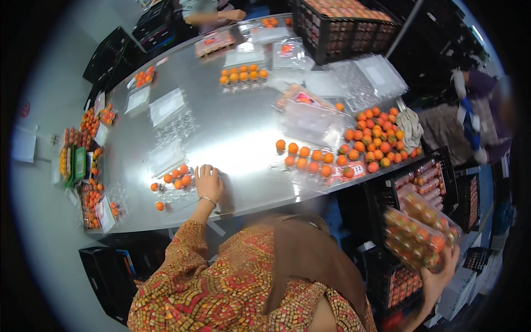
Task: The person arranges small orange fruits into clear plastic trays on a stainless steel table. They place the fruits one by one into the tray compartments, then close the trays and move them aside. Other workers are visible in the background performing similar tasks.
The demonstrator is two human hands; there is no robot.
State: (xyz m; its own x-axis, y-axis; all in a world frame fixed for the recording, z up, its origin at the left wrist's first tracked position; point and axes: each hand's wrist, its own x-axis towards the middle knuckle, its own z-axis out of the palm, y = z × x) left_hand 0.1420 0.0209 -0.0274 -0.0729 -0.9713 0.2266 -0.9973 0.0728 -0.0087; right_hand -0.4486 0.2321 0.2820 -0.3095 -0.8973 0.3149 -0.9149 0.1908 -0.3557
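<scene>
My left hand (209, 182), with a bracelet at the wrist, rests palm down on the metal table (232, 124), fingers a little apart. Just left of it, several small orange fruits (178, 178) sit in and around a clear plastic punnet. Away to the right of the table, my right hand (442, 265) grips clear plastic punnets (415, 236) packed with the same kind of fruit. A row of fruit in clear trays (307, 159) lies at the table's near right, beside a loose heap of fruit (377, 137).
Black crates (404, 282) of filled punnets stand at the lower right; a large one (344, 37) stands at the far right of the table. Stacked clear lids (315, 120) and a cloth (410, 128) lie on the table. Co-workers are across the table and at the right.
</scene>
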